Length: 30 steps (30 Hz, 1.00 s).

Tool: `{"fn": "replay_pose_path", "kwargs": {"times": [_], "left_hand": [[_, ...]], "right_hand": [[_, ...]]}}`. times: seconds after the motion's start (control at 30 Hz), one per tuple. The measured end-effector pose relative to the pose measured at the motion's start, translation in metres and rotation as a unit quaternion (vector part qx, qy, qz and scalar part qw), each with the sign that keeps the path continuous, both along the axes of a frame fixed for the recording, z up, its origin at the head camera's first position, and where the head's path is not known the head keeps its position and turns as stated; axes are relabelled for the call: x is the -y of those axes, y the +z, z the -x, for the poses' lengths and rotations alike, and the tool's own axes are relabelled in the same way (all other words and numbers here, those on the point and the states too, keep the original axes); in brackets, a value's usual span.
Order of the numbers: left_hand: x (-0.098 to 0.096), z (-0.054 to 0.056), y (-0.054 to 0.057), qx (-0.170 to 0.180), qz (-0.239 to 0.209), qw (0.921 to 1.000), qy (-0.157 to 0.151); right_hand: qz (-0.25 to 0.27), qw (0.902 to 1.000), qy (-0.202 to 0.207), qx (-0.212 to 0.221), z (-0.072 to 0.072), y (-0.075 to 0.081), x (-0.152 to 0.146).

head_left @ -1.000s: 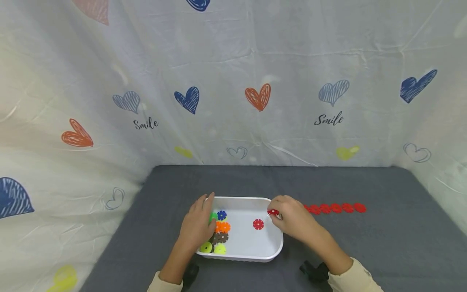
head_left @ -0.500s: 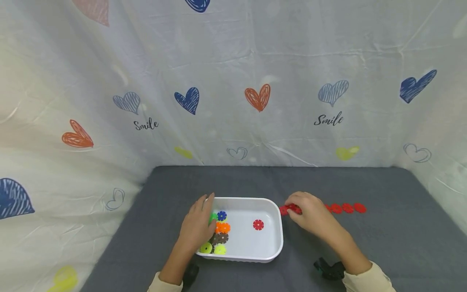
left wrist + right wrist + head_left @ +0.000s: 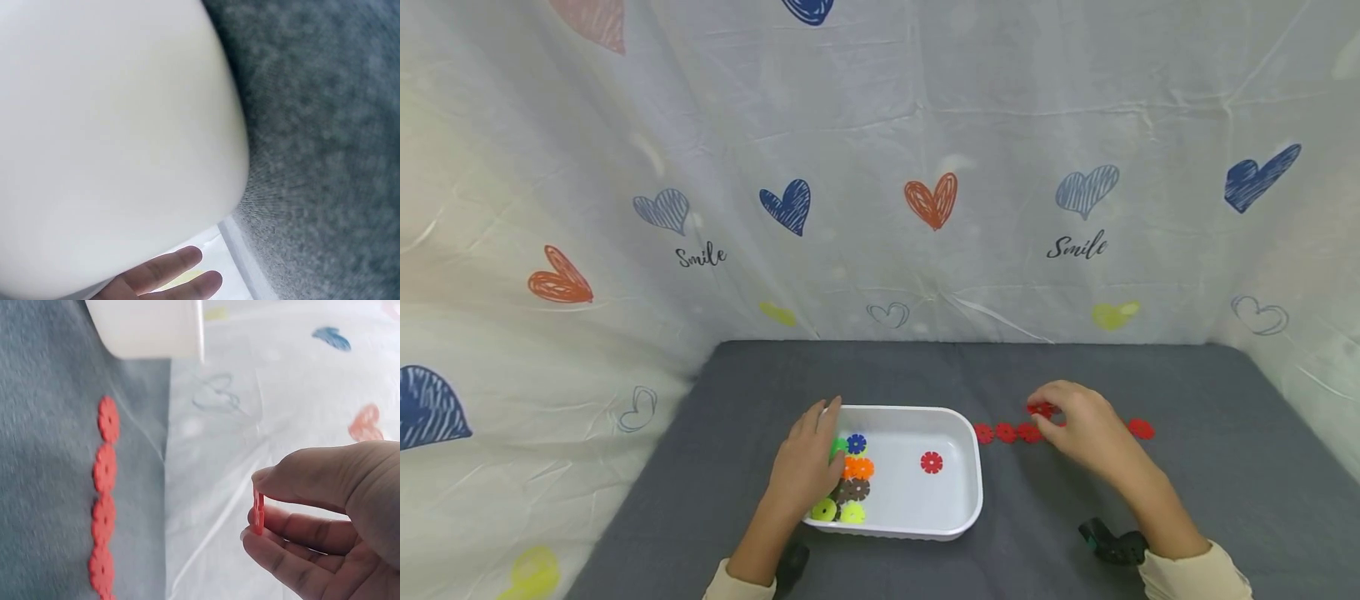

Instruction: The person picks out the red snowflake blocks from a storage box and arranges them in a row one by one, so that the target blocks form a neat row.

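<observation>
My right hand (image 3: 1086, 425) pinches a red notched snowflake disc (image 3: 258, 512) between thumb and fingertips. It holds the disc on edge over a row of red snowflake discs (image 3: 1005, 432) lying to the right of the white tray (image 3: 925, 533). Part of that row is hidden behind the hand in the head view. My left hand (image 3: 805, 458) rests at the tray's left rim, with two fingers (image 3: 169, 269) stretched out past its side in the left wrist view. One red disc (image 3: 932, 462) lies alone inside the tray.
Orange discs (image 3: 862, 468), brown discs (image 3: 857, 489), yellow-green discs (image 3: 852, 512), a blue disc (image 3: 856, 443) and green ones gather at the tray's left end. A grey cloth (image 3: 880, 375) covers the table. Behind hangs a white curtain (image 3: 850, 100) printed with hearts.
My right hand has moved right, from the tray's right rim along the row, with a red disc between its fingers. More of the row's left end shows. The left hand has stayed put.
</observation>
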<state>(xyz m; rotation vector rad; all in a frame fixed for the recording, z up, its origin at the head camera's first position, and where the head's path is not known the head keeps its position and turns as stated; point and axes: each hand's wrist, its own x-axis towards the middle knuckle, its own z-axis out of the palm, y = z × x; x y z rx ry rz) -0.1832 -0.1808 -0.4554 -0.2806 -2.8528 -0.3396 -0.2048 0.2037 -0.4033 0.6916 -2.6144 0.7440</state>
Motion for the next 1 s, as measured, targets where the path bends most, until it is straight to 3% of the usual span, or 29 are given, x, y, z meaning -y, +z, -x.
{"fn": "replay_pose_path", "kwargs": {"times": [0.5, 0.73, 1.0], "left_hand": [[0.0, -0.001, 0.0, 0.005, 0.003, 1.0, 0.002], [0.0, -0.001, 0.0, 0.007, 0.005, 1.0, 0.003], [0.0, -0.001, 0.001, 0.006, 0.002, 1.0, 0.0]], "right_hand": [[0.003, 0.9935, -0.07, 0.09, 0.005, 0.001, -0.037], [-0.005, 0.9886, -0.102, 0.111, 0.012, -0.008, -0.062], [-0.012, 0.9761, -0.162, 0.144, 0.019, -0.022, -0.099]]}}
